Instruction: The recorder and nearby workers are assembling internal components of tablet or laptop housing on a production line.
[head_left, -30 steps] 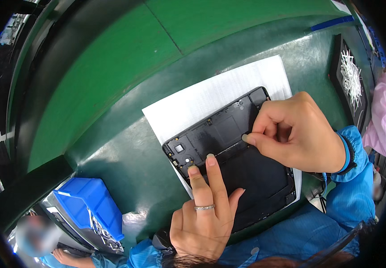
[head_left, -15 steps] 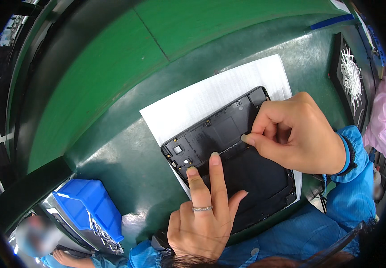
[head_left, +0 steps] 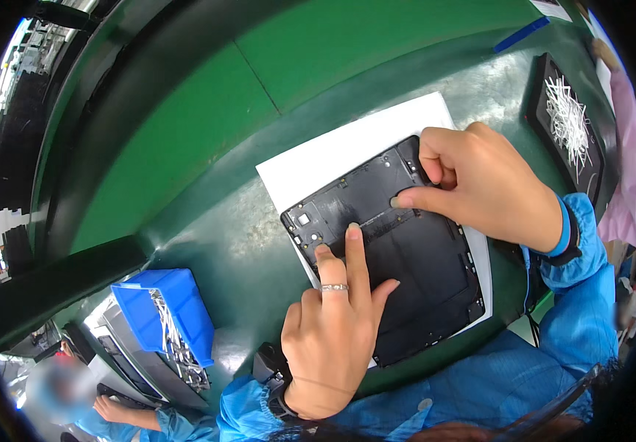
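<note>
A black tablet housing [head_left: 421,272] lies tilted on white sheets [head_left: 273,173], its inner side with recesses, screw points and small openings facing up. My left hand [head_left: 332,317], with a ring, is open. Its index and middle fingertips press on the housing near the small square opening, and its thumb is spread out. At the housing's upper right edge is my right hand [head_left: 480,180], its fingers curled in at the rim. Its thumb presses on the seam across the middle of the housing. Whether something small is under that thumb is hidden.
A black tray [head_left: 579,166] of thin white strips stands at the right. On the left is a blue bin [head_left: 174,313] with white strips beside it. A blue bar [head_left: 522,34] lies at the far right. Another person's hand [head_left: 123,412] shows at lower left.
My right thumb has parted from the curled fingers, which have moved up to the housing's edge. The left fingertips stay on the housing. The whole view has shifted slightly.
</note>
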